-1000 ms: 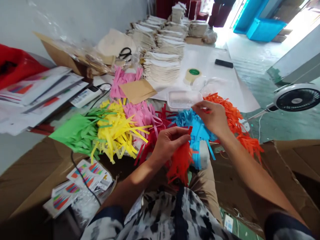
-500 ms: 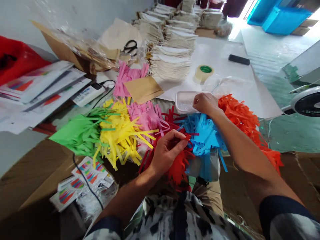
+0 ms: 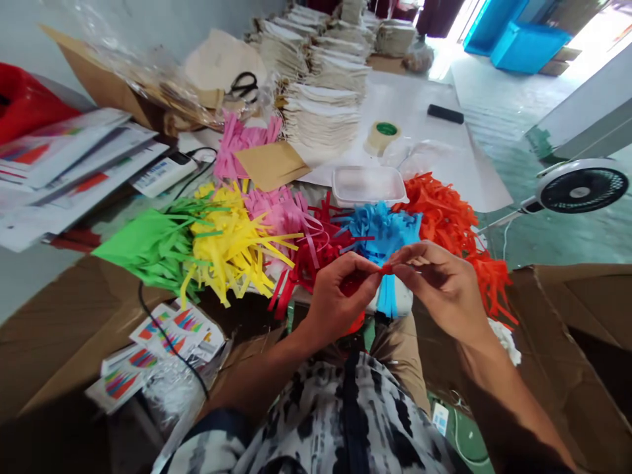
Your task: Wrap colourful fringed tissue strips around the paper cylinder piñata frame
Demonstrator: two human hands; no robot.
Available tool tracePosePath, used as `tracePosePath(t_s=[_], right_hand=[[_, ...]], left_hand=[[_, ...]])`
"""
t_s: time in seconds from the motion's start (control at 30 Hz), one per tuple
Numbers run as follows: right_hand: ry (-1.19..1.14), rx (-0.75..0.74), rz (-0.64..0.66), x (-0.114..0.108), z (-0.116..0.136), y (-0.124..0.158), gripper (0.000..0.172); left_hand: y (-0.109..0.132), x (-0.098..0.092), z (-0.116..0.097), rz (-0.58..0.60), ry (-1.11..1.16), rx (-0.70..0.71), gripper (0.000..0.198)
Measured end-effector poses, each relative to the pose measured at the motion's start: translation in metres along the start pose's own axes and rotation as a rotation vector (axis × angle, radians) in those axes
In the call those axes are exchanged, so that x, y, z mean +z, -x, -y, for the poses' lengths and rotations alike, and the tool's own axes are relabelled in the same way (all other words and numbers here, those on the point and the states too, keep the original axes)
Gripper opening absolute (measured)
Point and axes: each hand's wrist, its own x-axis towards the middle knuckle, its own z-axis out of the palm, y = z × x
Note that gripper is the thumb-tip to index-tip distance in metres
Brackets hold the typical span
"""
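Green fringed paper (image 3: 143,253), yellow fringed paper (image 3: 230,247), pink fringed paper (image 3: 276,209), crimson fringed paper (image 3: 309,263), sky-blue fringed paper (image 3: 382,230), orange fringed paper (image 3: 439,220) — left to right, all solid colours. Red strip (image 3: 386,268) between the fingers (image 3: 419,263). Shirt (image 3: 340,421): black-and-white blotches. Crates (image 3: 528,47): bright blue. Printed cards (image 3: 148,345): multicoloured stripes — on white. Tape roll (image 3: 381,137): cream, green core.

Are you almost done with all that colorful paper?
Fringed bunches of green paper, yellow paper, pink paper, blue paper and orange paper already lie in a row. Your left hand and right hand pinch a red paper strip. Behind stand stacks of cream paper; I can't tell how much is left.
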Motion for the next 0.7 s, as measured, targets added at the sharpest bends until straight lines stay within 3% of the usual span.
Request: tracePosePath(t_s=[0.43,0.7], right_hand=[[0.033,-0.032,-0.035,-0.031,0.006,0.054,0.013],[0.11,-0.08,-0.038,-0.036,0.002,0.073,0.005]], left_hand=[[0.027,0.031,-0.019,0.127,-0.13,0.101,0.012],[0.031,0.04,-0.021,0.191,-0.181,0.127,0.01]])
